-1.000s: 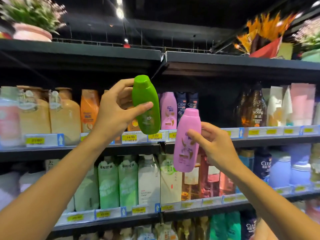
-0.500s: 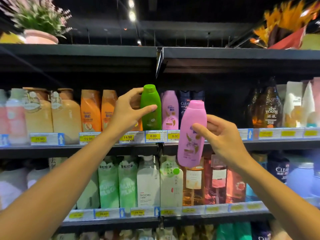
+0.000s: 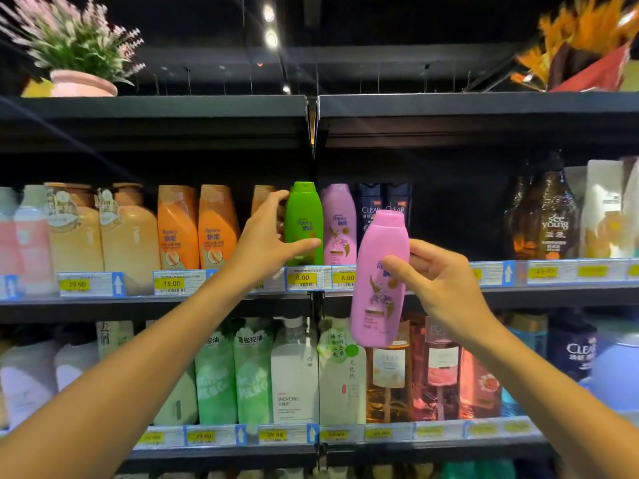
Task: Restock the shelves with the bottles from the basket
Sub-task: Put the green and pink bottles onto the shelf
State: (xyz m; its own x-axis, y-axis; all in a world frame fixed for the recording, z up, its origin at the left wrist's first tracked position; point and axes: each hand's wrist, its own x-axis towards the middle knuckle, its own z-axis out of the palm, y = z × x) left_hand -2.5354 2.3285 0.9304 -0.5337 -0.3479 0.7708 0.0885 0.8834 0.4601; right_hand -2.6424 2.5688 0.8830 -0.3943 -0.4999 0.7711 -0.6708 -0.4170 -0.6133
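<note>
Standing upright on the upper shelf [image 3: 152, 300], cap up and long axis vertical, the green bottle [image 3: 304, 224] sits just beside a pink bottle on the shelf [image 3: 339, 224], its front label facing out and reading "Rejoice". The left hand [image 3: 266, 242] reaches up to it with the arm stretched forward, thumb laid across the bottle's lower front and fingers curving round its left side, so it grips the green bottle. The held pink bottle [image 3: 378, 280] is in the air in front of the shelf edge, also cap up, its long axis near vertical with the top leaning a little right; its label shows flowers and part of the same brand name. The right hand [image 3: 441, 286] holds it from the right side, thumb on the front and fingers curled behind.

Yellow price tags [image 3: 302, 278] under the two shelved bottles read "8.00"; further left are "15.00" and "29.90". Two orange bottles [image 3: 197, 229] to the left also carry "Rejoice". Dark bottles marked "CLEAR" [image 3: 383, 202] stand behind the held bottle, and a brown bottle [image 3: 549, 219] at right reads "see young".
</note>
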